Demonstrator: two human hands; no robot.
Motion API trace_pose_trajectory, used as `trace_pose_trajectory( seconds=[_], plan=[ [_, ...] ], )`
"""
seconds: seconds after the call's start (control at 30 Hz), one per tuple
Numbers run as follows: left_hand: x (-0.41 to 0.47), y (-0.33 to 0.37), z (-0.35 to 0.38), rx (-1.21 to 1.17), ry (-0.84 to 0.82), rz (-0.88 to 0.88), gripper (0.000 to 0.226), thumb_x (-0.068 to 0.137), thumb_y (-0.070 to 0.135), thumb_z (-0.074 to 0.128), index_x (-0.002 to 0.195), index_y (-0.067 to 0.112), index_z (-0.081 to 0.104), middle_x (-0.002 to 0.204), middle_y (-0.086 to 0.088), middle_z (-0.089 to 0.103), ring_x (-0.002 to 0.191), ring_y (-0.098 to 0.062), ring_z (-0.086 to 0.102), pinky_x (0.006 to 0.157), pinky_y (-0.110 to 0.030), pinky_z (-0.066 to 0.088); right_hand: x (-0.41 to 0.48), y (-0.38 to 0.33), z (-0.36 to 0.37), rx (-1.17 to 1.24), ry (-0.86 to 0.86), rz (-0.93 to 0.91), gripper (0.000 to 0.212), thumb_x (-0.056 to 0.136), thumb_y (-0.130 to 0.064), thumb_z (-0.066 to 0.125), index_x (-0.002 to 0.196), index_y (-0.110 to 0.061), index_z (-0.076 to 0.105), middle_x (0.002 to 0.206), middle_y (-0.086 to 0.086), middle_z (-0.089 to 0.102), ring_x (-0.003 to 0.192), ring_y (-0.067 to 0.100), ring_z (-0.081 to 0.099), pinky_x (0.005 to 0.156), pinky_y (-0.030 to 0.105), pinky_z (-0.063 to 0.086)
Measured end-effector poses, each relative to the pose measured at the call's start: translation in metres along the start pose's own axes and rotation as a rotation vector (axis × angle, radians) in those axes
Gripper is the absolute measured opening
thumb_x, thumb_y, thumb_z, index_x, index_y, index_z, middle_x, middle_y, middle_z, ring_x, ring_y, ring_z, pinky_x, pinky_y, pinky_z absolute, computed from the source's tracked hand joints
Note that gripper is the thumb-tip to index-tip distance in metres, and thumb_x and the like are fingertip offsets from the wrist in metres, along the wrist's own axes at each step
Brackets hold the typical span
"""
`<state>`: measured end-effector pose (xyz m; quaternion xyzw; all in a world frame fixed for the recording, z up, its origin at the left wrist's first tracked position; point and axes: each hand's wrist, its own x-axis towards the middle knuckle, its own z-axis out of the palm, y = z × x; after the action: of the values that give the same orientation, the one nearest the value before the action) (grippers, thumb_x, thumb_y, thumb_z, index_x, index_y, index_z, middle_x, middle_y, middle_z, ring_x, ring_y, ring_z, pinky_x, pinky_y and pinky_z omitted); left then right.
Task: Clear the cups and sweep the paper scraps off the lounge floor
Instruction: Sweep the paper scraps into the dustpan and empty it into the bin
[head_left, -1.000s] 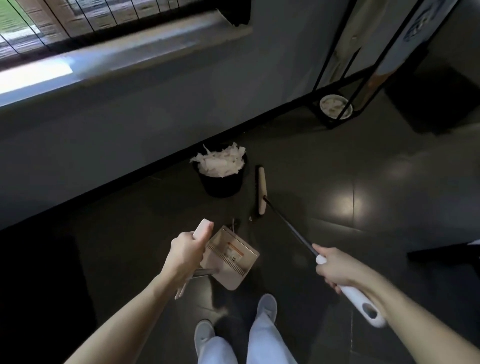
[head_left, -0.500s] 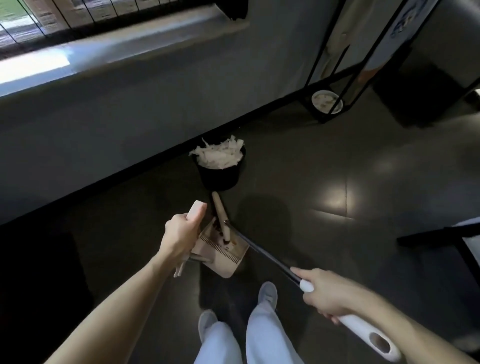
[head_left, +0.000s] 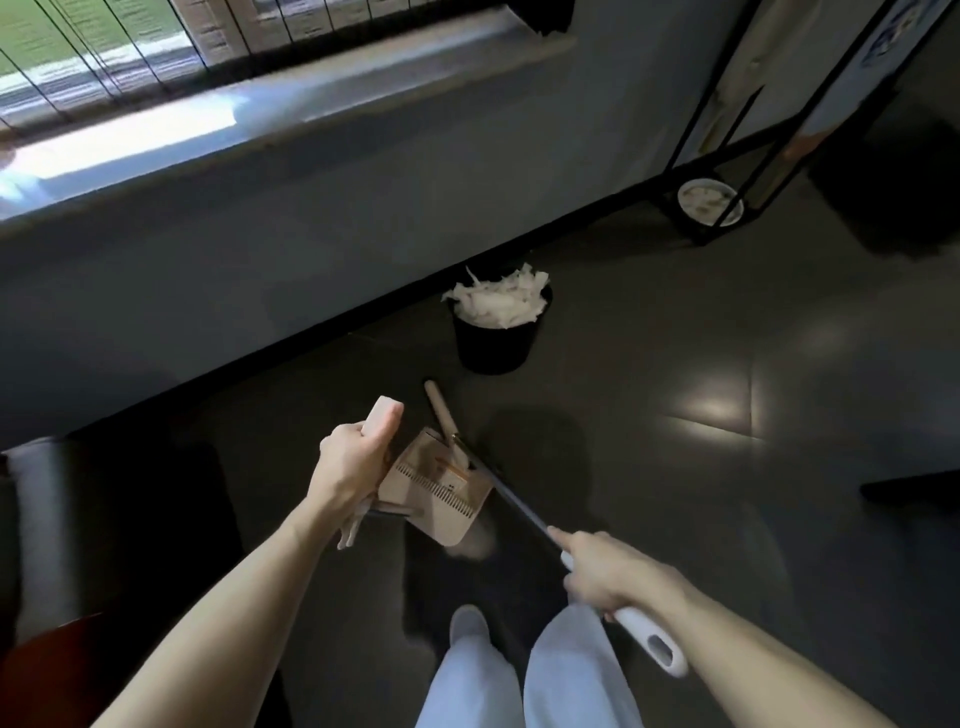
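Pulled back from the bin (head_left: 496, 343) since a second ago, broom head (head_left: 439, 410) now across the dustpan (head_left: 441, 500) mouth, left hand (head_left: 350, 467) clamped round dustpan handle, paper scraps (head_left: 498, 304) heaped in the bin by the wall, right hand (head_left: 608, 574) curled round the broom's white grip.

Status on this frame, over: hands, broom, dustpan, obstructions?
Left hand grips dustpan handle, right hand grips broom. Broom head at dustpan mouth. Bin ahead heaped with paper scraps; no obstruction seen.
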<state>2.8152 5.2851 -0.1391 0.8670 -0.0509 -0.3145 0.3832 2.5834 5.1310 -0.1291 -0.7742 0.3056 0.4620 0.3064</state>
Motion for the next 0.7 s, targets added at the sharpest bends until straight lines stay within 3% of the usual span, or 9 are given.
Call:
trace_pose_trajectory(
  seconds=[0.03, 0.07, 0.13, 0.2, 0.27, 0.33, 0.5, 0.7],
  plan=[
    [0.003, 0.000, -0.003, -0.013, 0.012, 0.001, 0.064, 0.075, 0.075, 0.046, 0.045, 0.018, 0.052, 0.045, 0.005, 0.055, 0.041, -0.010, 0.051, 0.048, -0.027, 0.045, 0.002, -0.010, 0.002, -0.001, -0.014, -0.011, 0.070, 0.093, -0.009, 0.042, 0.154, -0.028, 0.014, 0.139, 0.013, 0.049, 0.098, 0.024, 0.062, 0.073, 0.020, 0.049],
    [0.006, -0.001, -0.007, -0.029, 0.021, 0.001, 0.064, 0.075, 0.075, 0.047, 0.043, 0.019, 0.052, 0.045, 0.005, 0.055, 0.040, -0.009, 0.051, 0.047, -0.026, 0.045, 0.002, -0.017, 0.001, 0.006, -0.023, -0.022, 0.071, 0.092, -0.009, 0.043, 0.153, -0.032, 0.016, 0.138, 0.013, 0.050, 0.093, 0.024, 0.063, 0.070, 0.022, 0.051],
    [0.011, -0.003, -0.013, -0.070, 0.030, 0.001, 0.063, 0.075, 0.074, 0.049, 0.042, 0.021, 0.053, 0.045, 0.006, 0.055, 0.039, -0.006, 0.050, 0.043, -0.024, 0.043, -0.003, -0.019, -0.010, 0.024, -0.018, -0.056, 0.071, 0.090, -0.011, 0.043, 0.151, -0.039, 0.020, 0.134, 0.012, 0.053, 0.062, 0.014, 0.052, 0.042, 0.011, 0.045],
    [0.015, -0.005, -0.021, -0.091, 0.027, 0.001, 0.061, 0.077, 0.072, 0.051, 0.045, 0.020, 0.053, 0.044, 0.006, 0.053, 0.037, -0.005, 0.049, 0.041, -0.023, 0.041, -0.013, -0.014, -0.026, 0.031, 0.013, -0.082, 0.071, 0.087, -0.014, 0.043, 0.148, -0.045, 0.025, 0.121, 0.009, 0.060, 0.049, 0.008, 0.044, 0.032, 0.011, 0.037],
    [0.023, -0.002, -0.031, -0.090, 0.012, 0.007, 0.060, 0.080, 0.069, 0.052, 0.049, 0.018, 0.051, 0.042, 0.007, 0.050, 0.036, -0.006, 0.046, 0.041, -0.022, 0.040, -0.021, -0.011, -0.037, 0.062, 0.030, -0.072, 0.072, 0.085, -0.013, 0.043, 0.146, -0.050, 0.026, 0.095, 0.000, 0.058, 0.043, 0.011, 0.049, 0.036, 0.019, 0.043],
    [0.032, 0.006, -0.042, -0.081, -0.004, 0.009, 0.059, 0.083, 0.066, 0.052, 0.051, 0.016, 0.049, 0.042, 0.006, 0.048, 0.035, -0.006, 0.043, 0.042, -0.022, 0.039, -0.021, -0.013, -0.049, 0.099, 0.025, -0.045, 0.072, 0.085, -0.014, 0.043, 0.144, -0.052, 0.026, 0.082, -0.004, 0.051, 0.041, 0.012, 0.052, 0.038, 0.021, 0.045],
    [0.059, 0.032, -0.067, -0.083, 0.007, 0.011, 0.059, 0.084, 0.065, 0.051, 0.053, 0.016, 0.043, 0.045, 0.006, 0.045, 0.037, -0.008, 0.040, 0.043, -0.024, 0.036, 0.002, -0.031, -0.091, 0.163, 0.084, -0.036, 0.073, 0.086, -0.016, 0.044, 0.149, -0.043, 0.021, 0.073, -0.005, 0.050, 0.044, 0.014, 0.056, 0.049, 0.025, 0.051],
    [0.104, 0.046, -0.104, -0.041, -0.015, 0.023, 0.060, 0.081, 0.070, 0.050, 0.047, 0.021, 0.041, 0.045, 0.005, 0.044, 0.037, -0.008, 0.040, 0.041, -0.024, 0.036, 0.034, -0.074, -0.124, 0.532, 0.125, -0.021, 0.073, 0.087, -0.009, 0.046, 0.151, -0.036, 0.022, 0.065, 0.005, 0.057, 0.044, 0.013, 0.051, 0.046, 0.024, 0.047]
  ],
)
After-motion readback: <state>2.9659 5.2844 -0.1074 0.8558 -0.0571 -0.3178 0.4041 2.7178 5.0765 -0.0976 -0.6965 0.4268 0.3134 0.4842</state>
